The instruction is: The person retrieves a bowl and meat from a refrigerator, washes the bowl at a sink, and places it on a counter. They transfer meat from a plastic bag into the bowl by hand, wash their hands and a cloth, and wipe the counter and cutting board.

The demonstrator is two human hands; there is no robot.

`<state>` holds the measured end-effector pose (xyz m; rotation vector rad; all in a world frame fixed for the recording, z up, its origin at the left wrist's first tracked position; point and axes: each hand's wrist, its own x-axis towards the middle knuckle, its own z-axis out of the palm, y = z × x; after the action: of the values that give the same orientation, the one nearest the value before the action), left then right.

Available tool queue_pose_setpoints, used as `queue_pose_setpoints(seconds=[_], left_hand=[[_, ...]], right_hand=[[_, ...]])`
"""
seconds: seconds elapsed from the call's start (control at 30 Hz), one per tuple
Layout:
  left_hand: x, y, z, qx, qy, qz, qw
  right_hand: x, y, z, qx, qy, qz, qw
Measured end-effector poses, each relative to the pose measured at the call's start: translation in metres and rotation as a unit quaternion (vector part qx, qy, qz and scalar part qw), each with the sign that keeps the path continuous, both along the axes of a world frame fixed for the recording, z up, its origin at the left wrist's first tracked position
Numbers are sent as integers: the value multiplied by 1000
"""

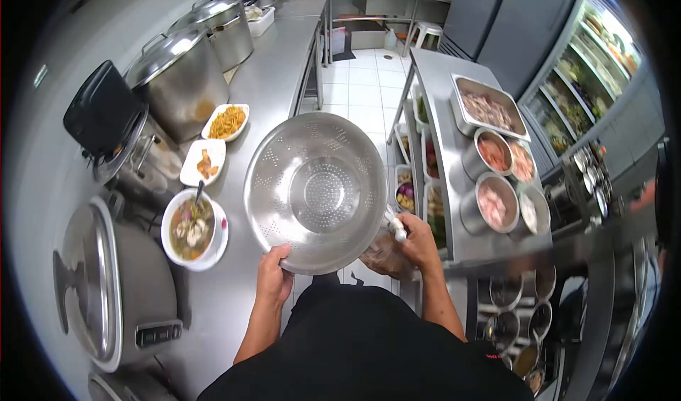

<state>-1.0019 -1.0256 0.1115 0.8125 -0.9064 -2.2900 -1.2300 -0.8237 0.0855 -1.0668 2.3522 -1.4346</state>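
A large steel colander [317, 188] hangs in front of my body, its perforated inside facing me. My left hand [274, 275] grips its lower left rim, thumb over the edge. My right hand [417, 240] is closed around the gathered white neck of a clear plastic bag [389, 257] with brownish contents. Part of the bag is hidden behind the colander, and I cannot make out what is inside it. To the left, a bowl of soup [191, 229] with a spoon stands on a white plate [218, 248] on the steel counter.
Beyond the soup are dishes of noodles [227, 122] and fried pieces [206, 164]. Lidded pots [177, 67] and a rice cooker [120, 287] line the wall. On the right, a steel table [454, 135] holds a meat tray [489, 105] and meat containers [489, 202]. White floor tiles [362, 81] show between.
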Motion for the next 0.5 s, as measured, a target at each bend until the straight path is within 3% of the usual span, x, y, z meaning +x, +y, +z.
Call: queue_pose_setpoints(seconds=[0.17, 0.4, 0.5], left_hand=[[-100, -101, 6, 4, -4, -12, 1000], [-249, -221, 47, -38, -31, -66, 997], [-314, -252, 45, -33, -44, -113, 992]], right_hand=[[-99, -75, 21, 46, 11, -41, 998], [-241, -139, 74, -17, 29, -196, 980], [-311, -150, 70, -54, 61, -278, 957]])
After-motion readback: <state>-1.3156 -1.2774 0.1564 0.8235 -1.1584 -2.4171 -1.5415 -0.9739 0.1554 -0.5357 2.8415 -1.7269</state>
